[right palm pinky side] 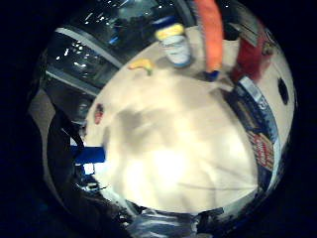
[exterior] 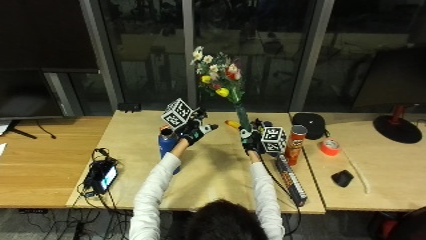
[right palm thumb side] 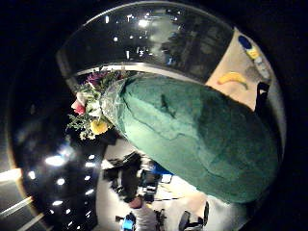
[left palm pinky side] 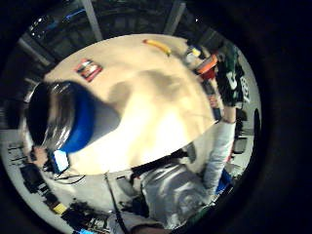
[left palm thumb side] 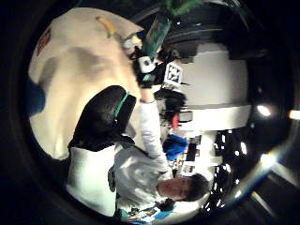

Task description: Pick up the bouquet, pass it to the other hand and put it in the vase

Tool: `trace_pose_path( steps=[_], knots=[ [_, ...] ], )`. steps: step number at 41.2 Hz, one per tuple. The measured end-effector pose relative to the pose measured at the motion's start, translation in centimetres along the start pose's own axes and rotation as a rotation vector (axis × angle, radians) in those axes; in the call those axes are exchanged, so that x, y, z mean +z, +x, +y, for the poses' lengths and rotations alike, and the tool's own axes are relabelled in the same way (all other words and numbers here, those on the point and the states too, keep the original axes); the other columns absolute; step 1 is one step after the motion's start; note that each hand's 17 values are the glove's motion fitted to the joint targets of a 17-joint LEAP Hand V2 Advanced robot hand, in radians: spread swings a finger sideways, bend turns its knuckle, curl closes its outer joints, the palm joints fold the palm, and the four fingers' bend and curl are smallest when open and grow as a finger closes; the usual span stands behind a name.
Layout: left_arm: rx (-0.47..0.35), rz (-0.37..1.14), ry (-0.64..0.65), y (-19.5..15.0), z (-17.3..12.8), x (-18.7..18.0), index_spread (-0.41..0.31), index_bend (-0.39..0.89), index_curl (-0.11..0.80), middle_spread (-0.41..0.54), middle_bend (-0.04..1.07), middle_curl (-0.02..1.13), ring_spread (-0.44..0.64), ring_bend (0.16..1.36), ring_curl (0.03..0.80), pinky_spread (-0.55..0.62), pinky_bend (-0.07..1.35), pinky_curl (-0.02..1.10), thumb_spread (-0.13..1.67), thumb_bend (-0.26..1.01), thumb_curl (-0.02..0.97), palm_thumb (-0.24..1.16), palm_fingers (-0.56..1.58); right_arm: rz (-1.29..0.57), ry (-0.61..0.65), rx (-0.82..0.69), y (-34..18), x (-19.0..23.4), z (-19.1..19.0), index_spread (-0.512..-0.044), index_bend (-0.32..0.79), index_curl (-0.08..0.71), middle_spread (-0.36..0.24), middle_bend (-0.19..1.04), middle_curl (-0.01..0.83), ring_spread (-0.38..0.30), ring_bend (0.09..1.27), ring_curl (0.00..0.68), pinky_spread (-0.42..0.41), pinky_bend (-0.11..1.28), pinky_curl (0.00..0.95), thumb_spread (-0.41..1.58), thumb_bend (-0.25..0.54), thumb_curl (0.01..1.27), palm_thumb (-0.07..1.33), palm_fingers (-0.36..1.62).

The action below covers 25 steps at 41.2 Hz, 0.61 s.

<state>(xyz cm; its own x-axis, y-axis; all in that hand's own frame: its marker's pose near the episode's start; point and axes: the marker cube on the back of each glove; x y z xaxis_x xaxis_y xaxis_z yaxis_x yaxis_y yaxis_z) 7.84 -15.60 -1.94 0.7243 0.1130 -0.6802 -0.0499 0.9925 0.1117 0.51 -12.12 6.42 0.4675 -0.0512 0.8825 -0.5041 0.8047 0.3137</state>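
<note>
Person's head (exterior: 223,220) at the lower edge of the outside view, both forearms reaching up over a light wooden table (exterior: 213,175). Right hand (exterior: 251,139) grips the green-wrapped stem of the bouquet (exterior: 219,80), fingers curled round it, bouquet upright and lifted above the table, flower heads high against the dark window. Right thumb side palm view is filled by the green wrap (right palm thumb side: 192,139), flowers at its far end. Left hand (exterior: 195,131) is raised beside it, fingers spread and straight, holding nothing, apart from the bouquet. Blue vase (exterior: 168,142) stands on the table just below and left of the left hand; left little finger side palm view shows its dark open mouth (left palm pinky side: 41,114), nothing in it. Bouquet not in the vase. Red chips can (exterior: 295,145) stands just right of the right hand, long flat box (exterior: 291,177) lies near it. Banana (exterior: 232,123) behind the bouquet stem. Orange tape roll (exterior: 329,147), black cap (exterior: 308,123) and small black object (exterior: 342,178) farther right. Phone-like device (exterior: 101,176) with cables at the left table edge.
</note>
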Motion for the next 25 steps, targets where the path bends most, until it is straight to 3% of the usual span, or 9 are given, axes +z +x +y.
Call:
trace_pose_path(
  steps=[6,15,21,24,25],
  knots=[
    [0.115,0.399,0.056,4.4,-3.6,-1.0,0.086,0.16,0.388,0.248,0.18,0.34,0.37,0.47,0.271,0.39,0.19,0.28,1.05,-0.02,0.326,0.42,0.27,-0.257,-0.032,-0.070,-3.7,1.0,-0.8,-0.225,0.48,0.524,-0.171,0.82,0.632,-0.187,1.00,0.557,-0.201,0.79,0.533,0.67,-0.020,0.59,1.01,1.39],
    [0.216,0.783,0.051,8.3,-7.4,0.0,0.094,0.13,0.362,0.254,0.18,0.33,0.35,0.49,0.277,0.38,0.23,0.30,1.01,-0.02,0.339,0.46,0.27,-0.452,-0.082,-0.126,-7.0,3.5,2.0,-0.226,0.48,0.551,-0.165,0.84,0.637,-0.185,1.02,0.559,-0.197,0.80,0.548,0.58,-0.019,0.64,1.03,1.37],
    [0.279,0.843,-0.009,10.5,-7.6,0.9,0.087,0.09,0.319,0.219,0.20,0.34,0.28,0.54,0.288,0.30,0.30,0.33,0.97,-0.03,0.347,0.47,0.38,-0.487,-0.147,-0.161,-7.5,5.8,4.4,-0.228,0.47,0.566,-0.163,0.85,0.638,-0.184,1.03,0.558,-0.194,0.80,0.555,0.55,-0.023,0.67,1.03,1.37],
    [0.311,0.831,0.041,10.9,-7.5,1.1,0.077,0.08,0.303,0.192,0.21,0.35,0.24,0.55,0.294,0.26,0.32,0.34,0.96,-0.02,0.356,0.51,0.40,-0.497,-0.166,-0.170,-7.7,6.5,5.2,-0.228,0.47,0.572,-0.163,0.85,0.641,-0.184,1.03,0.557,-0.193,0.80,0.557,0.53,-0.024,0.68,1.03,1.37],
    [0.328,0.828,0.075,10.8,-7.5,1.1,0.056,0.13,0.313,0.134,0.29,0.38,0.19,0.56,0.303,0.21,0.28,0.33,0.96,0.02,0.371,0.58,0.54,-0.500,-0.170,-0.170,-7.7,6.8,5.4,-0.228,0.47,0.574,-0.163,0.85,0.641,-0.183,1.03,0.557,-0.193,0.80,0.558,0.53,-0.024,0.68,1.03,1.37]
  ],
)
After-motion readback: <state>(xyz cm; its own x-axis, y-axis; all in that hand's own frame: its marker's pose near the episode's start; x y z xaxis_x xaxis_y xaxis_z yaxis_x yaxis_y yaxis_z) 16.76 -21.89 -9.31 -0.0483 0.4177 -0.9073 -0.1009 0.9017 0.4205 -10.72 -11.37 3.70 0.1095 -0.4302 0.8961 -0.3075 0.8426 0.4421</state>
